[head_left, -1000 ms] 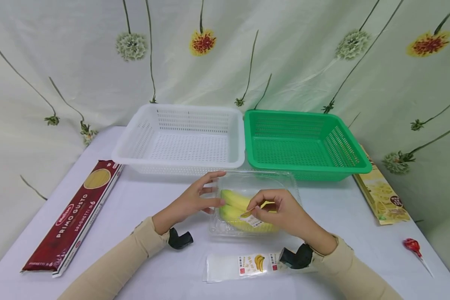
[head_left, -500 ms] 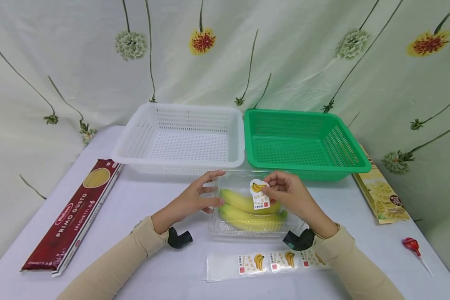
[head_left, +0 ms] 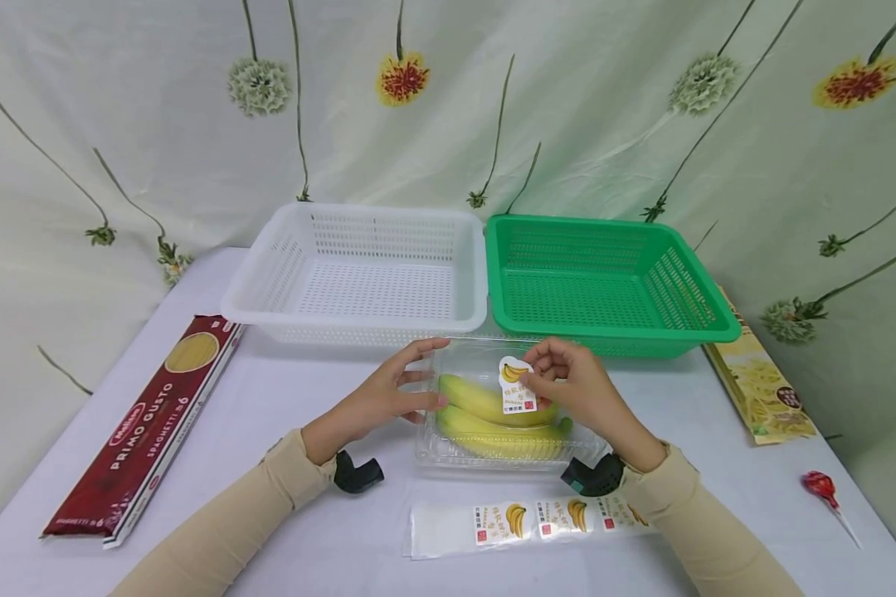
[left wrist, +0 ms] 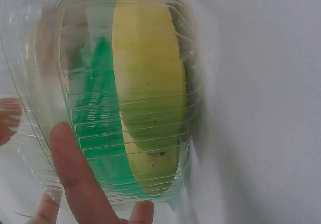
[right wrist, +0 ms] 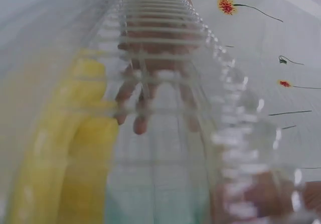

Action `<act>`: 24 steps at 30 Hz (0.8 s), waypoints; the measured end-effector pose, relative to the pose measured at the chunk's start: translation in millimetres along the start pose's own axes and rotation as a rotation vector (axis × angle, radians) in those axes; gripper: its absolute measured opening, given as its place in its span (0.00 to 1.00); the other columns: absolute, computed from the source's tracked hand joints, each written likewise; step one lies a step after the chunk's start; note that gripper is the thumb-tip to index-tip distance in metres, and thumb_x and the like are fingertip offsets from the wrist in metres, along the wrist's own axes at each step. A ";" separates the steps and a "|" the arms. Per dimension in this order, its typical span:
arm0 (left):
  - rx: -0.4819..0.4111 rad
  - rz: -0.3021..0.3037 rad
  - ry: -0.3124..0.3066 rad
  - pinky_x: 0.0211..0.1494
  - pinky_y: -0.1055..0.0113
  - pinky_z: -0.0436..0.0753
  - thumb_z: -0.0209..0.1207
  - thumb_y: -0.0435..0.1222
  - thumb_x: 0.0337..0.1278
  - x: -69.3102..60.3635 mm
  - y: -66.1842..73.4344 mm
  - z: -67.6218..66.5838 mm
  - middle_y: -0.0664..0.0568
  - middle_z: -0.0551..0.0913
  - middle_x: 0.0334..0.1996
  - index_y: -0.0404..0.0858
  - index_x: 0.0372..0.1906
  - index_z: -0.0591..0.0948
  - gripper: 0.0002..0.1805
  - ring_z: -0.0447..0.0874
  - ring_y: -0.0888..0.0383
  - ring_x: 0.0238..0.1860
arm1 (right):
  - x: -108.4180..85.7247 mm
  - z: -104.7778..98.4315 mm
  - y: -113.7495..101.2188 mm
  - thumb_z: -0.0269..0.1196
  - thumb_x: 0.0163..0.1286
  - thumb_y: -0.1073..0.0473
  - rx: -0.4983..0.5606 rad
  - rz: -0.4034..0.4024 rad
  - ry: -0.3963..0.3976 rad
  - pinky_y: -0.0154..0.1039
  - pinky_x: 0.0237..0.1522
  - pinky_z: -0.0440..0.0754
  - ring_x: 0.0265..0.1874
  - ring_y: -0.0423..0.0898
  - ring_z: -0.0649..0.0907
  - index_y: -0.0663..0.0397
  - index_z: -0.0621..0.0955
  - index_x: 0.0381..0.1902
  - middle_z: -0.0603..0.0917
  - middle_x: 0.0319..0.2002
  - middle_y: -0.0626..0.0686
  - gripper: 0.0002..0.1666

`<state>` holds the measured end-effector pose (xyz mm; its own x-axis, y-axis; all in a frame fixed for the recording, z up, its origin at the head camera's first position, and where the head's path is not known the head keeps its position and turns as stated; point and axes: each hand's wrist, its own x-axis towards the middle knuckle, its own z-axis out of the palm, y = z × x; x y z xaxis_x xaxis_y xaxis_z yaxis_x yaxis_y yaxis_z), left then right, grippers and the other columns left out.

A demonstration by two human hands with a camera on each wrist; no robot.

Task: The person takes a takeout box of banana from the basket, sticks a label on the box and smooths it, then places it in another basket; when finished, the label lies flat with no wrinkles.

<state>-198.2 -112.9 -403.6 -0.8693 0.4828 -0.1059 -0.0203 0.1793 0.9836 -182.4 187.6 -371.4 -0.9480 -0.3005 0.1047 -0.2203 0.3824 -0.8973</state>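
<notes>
A clear plastic clamshell box [head_left: 466,456] with bananas [head_left: 485,427] inside stands on the white table. My left hand [head_left: 377,402] steadies its left end with fingers spread; in the left wrist view a straight finger [left wrist: 75,174] lies against the ribbed wall. On the box's top side my right hand [head_left: 575,385] pinches the right edge of a white banana sticker [head_left: 518,398] between thumb and curled fingers. Whether the sticker touches the lid all over I cannot tell. In the right wrist view the box wall [right wrist: 155,48] fills the middle and the right hand is mostly out of sight.
A strip of banana stickers [head_left: 448,531] lies in front of the box. Behind it stand a white basket [head_left: 358,323] and a green basket [head_left: 612,332]. A red spaghetti pack [head_left: 145,431] is at left; a yellow packet [head_left: 762,394] and a lollipop [head_left: 821,487] are at right.
My right hand has moved up and back with the sticker, from low over the bananas to the box's upper part, turning it upright. Over the last half second it hardly moves; the left hand stays.
</notes>
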 end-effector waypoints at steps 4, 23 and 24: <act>0.003 -0.003 0.002 0.42 0.58 0.88 0.70 0.31 0.65 0.0 0.3 0.1 0.34 0.50 0.84 0.44 0.84 0.64 0.45 0.59 0.28 0.80 | -1.2 2.6 -0.6 0.70 0.72 0.71 -0.056 -0.014 0.009 0.40 0.26 0.86 0.22 0.46 0.83 0.70 0.82 0.48 0.84 0.30 0.53 0.11; 0.009 -0.009 0.007 0.43 0.58 0.88 0.70 0.31 0.65 -0.4 0.7 0.8 0.34 0.49 0.84 0.45 0.84 0.64 0.46 0.59 0.28 0.80 | -4.9 9.8 -2.3 0.72 0.70 0.70 -0.165 -0.026 0.058 0.38 0.23 0.83 0.20 0.47 0.84 0.65 0.81 0.50 0.83 0.27 0.50 0.14; 0.009 -0.010 0.007 0.43 0.58 0.88 0.70 0.31 0.65 -0.4 0.8 0.7 0.34 0.50 0.84 0.45 0.84 0.64 0.46 0.59 0.28 0.80 | -4.9 9.8 -2.3 0.72 0.70 0.70 -0.161 -0.023 0.056 0.38 0.23 0.84 0.20 0.47 0.84 0.65 0.80 0.50 0.83 0.27 0.50 0.15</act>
<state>-197.6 -112.3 -402.9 -0.8728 0.4745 -0.1145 -0.0245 0.1917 0.9811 -175.0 179.6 -374.0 -0.9527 -0.2631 0.1522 -0.2716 0.5120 -0.8149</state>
